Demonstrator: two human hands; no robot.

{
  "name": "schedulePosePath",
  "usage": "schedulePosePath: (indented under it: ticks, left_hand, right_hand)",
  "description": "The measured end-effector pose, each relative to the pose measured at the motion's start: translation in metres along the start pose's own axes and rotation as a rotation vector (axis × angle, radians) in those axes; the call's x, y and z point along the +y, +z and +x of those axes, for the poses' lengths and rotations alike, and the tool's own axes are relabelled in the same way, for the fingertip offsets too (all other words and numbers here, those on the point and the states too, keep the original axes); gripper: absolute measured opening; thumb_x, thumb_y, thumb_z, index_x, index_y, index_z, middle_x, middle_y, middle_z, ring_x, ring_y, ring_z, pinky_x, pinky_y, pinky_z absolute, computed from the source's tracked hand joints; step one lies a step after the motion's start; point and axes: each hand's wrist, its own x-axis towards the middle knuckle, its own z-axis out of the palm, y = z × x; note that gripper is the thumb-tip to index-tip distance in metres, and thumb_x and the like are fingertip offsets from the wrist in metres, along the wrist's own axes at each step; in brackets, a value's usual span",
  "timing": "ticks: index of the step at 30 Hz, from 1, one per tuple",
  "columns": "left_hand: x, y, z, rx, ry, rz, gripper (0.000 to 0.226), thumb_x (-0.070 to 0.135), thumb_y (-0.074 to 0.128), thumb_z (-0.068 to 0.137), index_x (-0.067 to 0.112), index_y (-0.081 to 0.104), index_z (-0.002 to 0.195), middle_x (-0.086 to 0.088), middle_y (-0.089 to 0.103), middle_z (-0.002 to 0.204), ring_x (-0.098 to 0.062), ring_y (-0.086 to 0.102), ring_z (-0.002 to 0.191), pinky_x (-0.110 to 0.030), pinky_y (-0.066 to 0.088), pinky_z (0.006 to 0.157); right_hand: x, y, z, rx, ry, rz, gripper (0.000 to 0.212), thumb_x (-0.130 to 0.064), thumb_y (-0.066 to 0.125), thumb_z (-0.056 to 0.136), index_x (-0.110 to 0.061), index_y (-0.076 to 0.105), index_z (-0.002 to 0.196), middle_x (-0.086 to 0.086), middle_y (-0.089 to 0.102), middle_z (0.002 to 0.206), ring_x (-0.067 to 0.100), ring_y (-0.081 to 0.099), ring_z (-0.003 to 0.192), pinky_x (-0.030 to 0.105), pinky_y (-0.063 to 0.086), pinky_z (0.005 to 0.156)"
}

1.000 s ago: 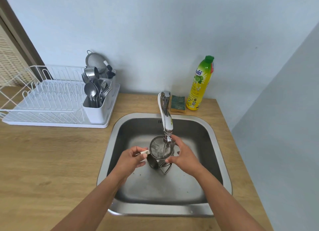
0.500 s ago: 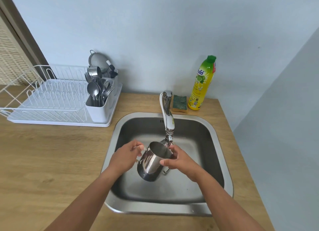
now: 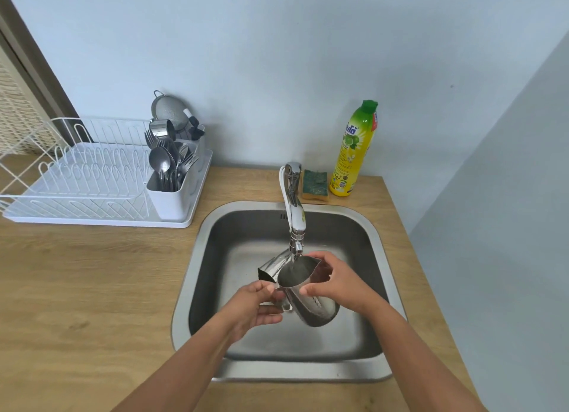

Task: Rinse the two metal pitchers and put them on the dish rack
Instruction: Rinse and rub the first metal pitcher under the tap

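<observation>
1. Wooden countertop (image 3: 92, 288) is carrying everything, with one square steel sink (image 3: 372, 236) sitting sunk into it at centre.
2. White wire dish rack (image 3: 77, 177) is standing at ten o'clock from the sink, its plate slots bare; its caddy (image 3: 167, 193) is holding a bunch of spoons and forks.
3. One yellow soap bottle (image 3: 354, 153) with a green cap and one green sponge (image 3: 314, 181) are resting at one o'clock.
4. Two shiny metal pitchers are sitting over the basin: one pitcher (image 3: 308, 291) is tilting under the faucet (image 3: 294, 202), with the second pitcher (image 3: 272, 267) lying behind it at ten o'clock.
5. Left hand (image 3: 254, 307) is gripping the front pitcher's handle; right hand (image 3: 335, 281) is clasping its rim and wall.
</observation>
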Motion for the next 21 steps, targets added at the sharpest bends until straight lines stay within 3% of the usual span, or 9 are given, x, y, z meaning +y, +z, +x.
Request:
schedulePosePath:
  ticks: [5, 8, 15, 18, 21]
  left_hand:
    - [0.002, 0.003, 0.008, -0.034, 0.014, -0.017, 0.013, 0.011, 0.049, 0.101, 0.010, 0.060, 0.108, -0.013, 0.069, 0.105, -0.027, 0.066, 0.100, -0.037, 0.059, 0.081]
    - [0.004, 0.004, 0.013, -0.003, 0.047, -0.028, 0.011, 0.010, 0.051, 0.100, 0.011, 0.060, 0.107, -0.011, 0.070, 0.106, -0.023, 0.069, 0.099, -0.033, 0.061, 0.075]
    - [0.016, 0.003, 0.010, 0.139, 0.228, 0.081, 0.014, 0.005, 0.052, 0.098, 0.010, 0.065, 0.096, -0.005, 0.068, 0.097, -0.018, 0.063, 0.093, -0.033, 0.057, 0.083]
    - [0.023, 0.001, 0.004, 0.206, 0.288, 0.172, 0.015, 0.003, 0.053, 0.097, 0.008, 0.067, 0.096, -0.002, 0.068, 0.101, -0.015, 0.059, 0.090, -0.028, 0.056, 0.077]
    - [0.029, -0.004, -0.001, 0.259, 0.341, 0.280, 0.016, 0.007, 0.057, 0.095, 0.016, 0.069, 0.089, 0.001, 0.070, 0.106, -0.012, 0.061, 0.088, -0.026, 0.054, 0.072]
  right_hand:
    - [-0.002, -0.005, 0.000, 0.002, -0.054, -0.102, 0.080, -0.017, 0.088, 0.060, -0.039, 0.052, 0.128, -0.017, 0.060, 0.121, 0.003, 0.057, 0.111, 0.025, 0.046, 0.100]
    - [-0.002, -0.003, 0.001, 0.028, -0.098, -0.158, 0.081, -0.015, 0.085, 0.061, -0.047, 0.049, 0.126, -0.014, 0.058, 0.124, 0.006, 0.056, 0.113, 0.032, 0.049, 0.100]
    - [-0.002, 0.003, 0.005, 0.084, -0.147, -0.111, 0.086, -0.001, 0.081, 0.065, -0.048, 0.047, 0.129, -0.020, 0.055, 0.132, 0.004, 0.051, 0.120, 0.019, 0.041, 0.100]
    - [0.003, 0.009, 0.010, 0.111, -0.127, -0.085, 0.085, 0.000, 0.079, 0.068, -0.056, 0.046, 0.121, -0.025, 0.057, 0.122, 0.003, 0.053, 0.116, 0.019, 0.044, 0.098]
    - [0.005, 0.014, 0.013, 0.119, -0.110, -0.049, 0.082, 0.001, 0.079, 0.070, -0.053, 0.045, 0.121, -0.029, 0.055, 0.117, -0.003, 0.052, 0.113, 0.021, 0.040, 0.101]
